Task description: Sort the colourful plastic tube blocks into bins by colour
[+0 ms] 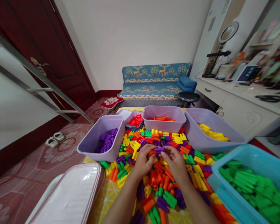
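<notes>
Over a pile of colored plastic tube-shaped building pieces (pixel 157 175), my two hands are close together. My right hand (pixel 176 160) pinches a purple tube piece (pixel 160 150) between thumb and fingers. My left hand (pixel 143 160) curls just beside it, its fingers closed around an orange tube piece (pixel 151 152); the fingers partly hide this piece. Loose yellow, green, red, orange and purple pieces lie beneath and around both hands.
Lilac bins hold purple pieces (pixel 107 140), orange pieces (pixel 163 118) and yellow pieces (pixel 212 133). A small box (pixel 130 118) contains red pieces. The blue bin (pixel 224 183) at right holds green ones. A pale lid (pixel 70 193) lies front left. Behind stands a sofa (pixel 151 88).
</notes>
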Demonstrator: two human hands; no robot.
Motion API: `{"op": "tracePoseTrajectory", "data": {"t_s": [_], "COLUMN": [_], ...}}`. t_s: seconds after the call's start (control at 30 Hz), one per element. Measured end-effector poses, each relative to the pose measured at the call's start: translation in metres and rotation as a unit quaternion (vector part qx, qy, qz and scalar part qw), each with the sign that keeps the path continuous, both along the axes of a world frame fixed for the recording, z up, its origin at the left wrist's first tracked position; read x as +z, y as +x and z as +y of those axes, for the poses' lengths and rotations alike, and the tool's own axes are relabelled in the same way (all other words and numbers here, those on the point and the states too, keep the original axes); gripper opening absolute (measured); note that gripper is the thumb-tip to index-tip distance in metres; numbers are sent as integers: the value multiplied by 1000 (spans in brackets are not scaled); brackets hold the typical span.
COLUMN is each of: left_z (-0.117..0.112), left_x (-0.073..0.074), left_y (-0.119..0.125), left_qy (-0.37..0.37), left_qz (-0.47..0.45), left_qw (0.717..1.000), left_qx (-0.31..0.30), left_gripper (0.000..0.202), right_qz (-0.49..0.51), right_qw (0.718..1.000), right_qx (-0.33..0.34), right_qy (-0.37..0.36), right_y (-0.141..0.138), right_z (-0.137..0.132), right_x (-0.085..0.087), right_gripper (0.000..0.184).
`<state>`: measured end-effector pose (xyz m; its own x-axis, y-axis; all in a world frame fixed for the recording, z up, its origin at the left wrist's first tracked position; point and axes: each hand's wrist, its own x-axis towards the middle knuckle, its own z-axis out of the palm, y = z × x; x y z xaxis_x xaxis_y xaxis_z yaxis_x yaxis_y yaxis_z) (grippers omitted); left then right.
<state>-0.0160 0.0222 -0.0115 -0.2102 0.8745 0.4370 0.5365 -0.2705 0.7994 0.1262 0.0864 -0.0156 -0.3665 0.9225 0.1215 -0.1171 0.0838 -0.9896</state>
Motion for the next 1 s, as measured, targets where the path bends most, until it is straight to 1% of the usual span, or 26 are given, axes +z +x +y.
{"op": "tracePoseTrajectory", "data": {"t_s": [0.1, 0.2, 0.27, 0.3, 0.33, 0.37, 0.4, 0.43, 0.47, 0.5, 0.53, 0.57, 0.6, 0.63, 0.67, 0.7, 0.73, 0.77, 0.8, 0.83, 0.87, 0.9, 0.93, 0.97, 1.0], "left_z": [0, 1, -1, -2, -3, -5, -7, -9, -12, -14, -16, -18, -20, -21, -22, -22, -22, -21, -20, -18, -16, -14, -11, -9, -6], "left_x": [1, 1, 4, 8, 13, 19, 27, 36, 45, 55, 63, 71, 78, 83, 86, 86, 84, 80, 73, 65, 55, 44, 34, 24, 15], "left_y": [1, 5, 8, 8, 7, 5, 0, -7, -16, -27, -37, -47, -55, -60, -62, -61, -57, -51, -45, -38, -31, -25, -20, -16, -12], "left_qy": [13, 25, 42, 53, 67, 89, 115, 146, 191, 219, 227, 220, 206, 190, 172, 152, 126, 93, 54, 8, -34, -61, -78, -94, -109], "left_qz": [54, 64, 25, -23, -91, -176, -271, -363, -446, -518, -575, -617, -642, -652, -648, -630, -598, -549, -481, -394, -289, -180, -81, -9, 44], "left_qw": [998, 997, 996, 994, 986, 968, 938, 899, 849, 800, 760, 733, 720, 722, 734, 756, 789, 829, 874, 918, 956, 981, 992, 993, 991], "left_qx": [18, 39, 70, 95, 125, 155, 181, 198, 208, 208, 198, 183, 163, 136, 111, 88, 68, 54, 45, 39, 40, 47, 58, 68, 68], "left_gripper": [30, 23, 18, 17, 18, 20, 21, 21, 20, 18, 16, 15, 16, 19, 23, 27, 31, 35, 37, 39, 39, 39, 38, 39, 40], "right_qz": [-6, -10, 1, 6, 8, 5, -2, -9, -15, -19, -20, -20, -20, -23, -27, -35, -45, -60, -77, -98, -119, -138, -156, -172, -186], "right_qw": [1000, 1000, 1000, 1000, 1000, 1000, 1000, 999, 999, 999, 998, 998, 997, 997, 997, 997, 997, 997, 995, 993, 989, 984, 979, 974, 970], "right_qx": [-9, 14, 18, 12, 2, -9, -19, -30, -40, -50, -59, -66, -70, -71, -70, -65, -58, -49, -41, -33, -25, -17, -11, -1, 10], "right_qy": [20, 22, 17, 16, 14, 12, 10, 7, 5, 4, 4, 5, 7, 8, 11, 14, 20, 29, 44, 64, 86, 109, 129, 145, 157], "right_y": [0, 0, 1, 2, 4, 5, 7, 10, 12, 14, 15, 16, 17, 17, 16, 15, 14, 12, 10, 8, 6, 4, 2, 0, -1], "right_z": [0, -2, -3, -4, -5, -6, -6, -7, -7, -8, -8, -8, -8, -7, -7, -6, -5, -3, -1, 1, 3, 4, 6, 8, 9], "right_x": [2, 3, 3, 4, 5, 6, 7, 8, 9, 10, 11, 11, 11, 11, 10, 9, 7, 5, 2, -1, -4, -8, -11, -14, -17], "right_gripper": [30, 33, 39, 42, 44, 43, 42, 41, 40, 40, 40, 40, 40, 40, 40, 39, 38, 37, 35, 33, 31, 31, 33, 37, 43]}}
